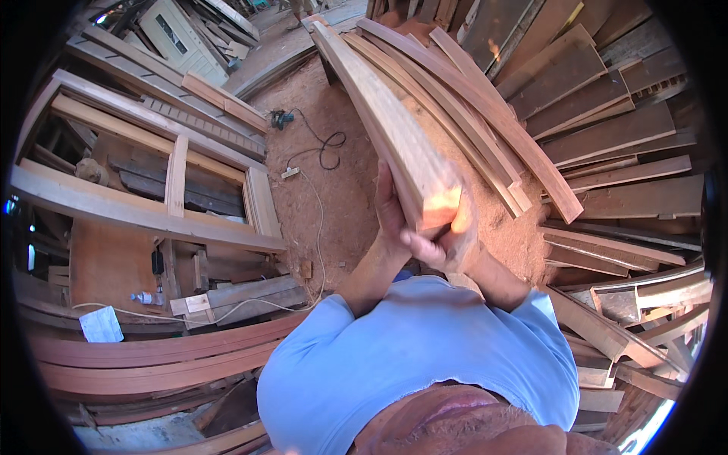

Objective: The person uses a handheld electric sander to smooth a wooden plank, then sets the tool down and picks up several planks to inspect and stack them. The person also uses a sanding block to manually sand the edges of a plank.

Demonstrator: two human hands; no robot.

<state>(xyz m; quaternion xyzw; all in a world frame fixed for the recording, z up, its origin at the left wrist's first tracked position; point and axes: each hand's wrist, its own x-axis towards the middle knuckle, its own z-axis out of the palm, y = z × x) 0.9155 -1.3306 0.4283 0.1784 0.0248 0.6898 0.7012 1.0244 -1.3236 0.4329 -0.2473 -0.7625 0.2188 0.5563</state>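
Note:
A long squared wooden beam [396, 125] runs away from me, its near end raised close to my chest. My left hand [389, 206] is wrapped against the beam's left side. Around the right side and underside of the same end curls my right hand [459, 236], its fingers meeting the left hand below. Just right of the beam, several long wooden boards [462, 106] lie side by side; what bears them is mostly hidden.
A wooden frame [176, 178] stands at left, near a blue power tool [281, 119] with a black cord on the sawdust-covered floor [345, 227]. A white cable [321, 235] crosses the floor. Stacked planks [614, 144] line the right side; reddish boards [159, 353] lie at lower left.

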